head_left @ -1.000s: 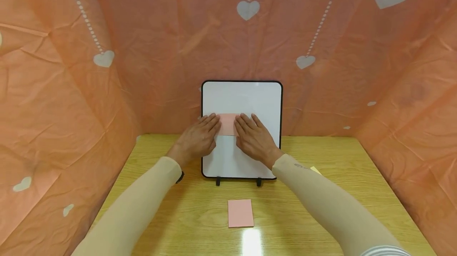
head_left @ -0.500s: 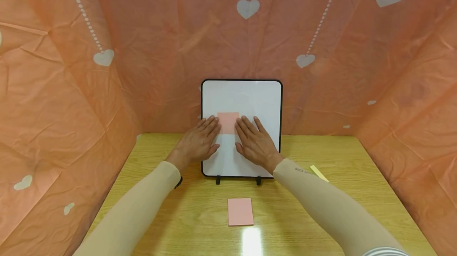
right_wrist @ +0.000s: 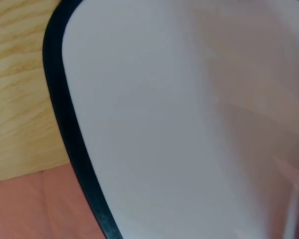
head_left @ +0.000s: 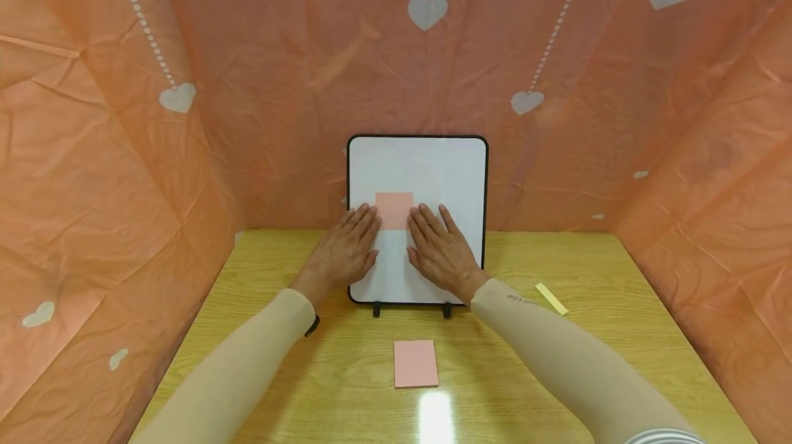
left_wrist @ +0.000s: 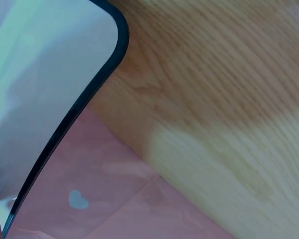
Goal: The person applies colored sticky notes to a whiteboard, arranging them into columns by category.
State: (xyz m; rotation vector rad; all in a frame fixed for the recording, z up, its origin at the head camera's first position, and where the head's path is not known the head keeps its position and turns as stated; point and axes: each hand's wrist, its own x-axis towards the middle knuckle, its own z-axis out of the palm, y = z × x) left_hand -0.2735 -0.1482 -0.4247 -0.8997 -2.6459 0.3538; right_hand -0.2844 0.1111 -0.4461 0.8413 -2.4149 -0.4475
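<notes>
A pink sticky note (head_left: 394, 211) is on the upright whiteboard (head_left: 442, 165), left of the board's middle. My left hand (head_left: 346, 245) has its fingers straight, with the tips at the note's left edge. At the right edge are the fingertips of my right hand (head_left: 442, 245), its fingers also straight and the thumb apart. Neither hand grips anything. Both wrist views show mostly the board's black frame (left_wrist: 82, 102) and white face (right_wrist: 139, 124); the hands are barely visible there.
A pink sticky note pad (head_left: 415, 364) lies on the wooden table (head_left: 297, 389) in front of the board. Off to the right is a narrow yellow strip (head_left: 551, 299). Black feet (head_left: 377, 310) support the board. An orange cloth (head_left: 278, 121) with hearts hangs behind and at both sides.
Both hands have slid slightly down and outward from the note, so more of its surface shows. The yellow strip has come out from behind the right forearm.
</notes>
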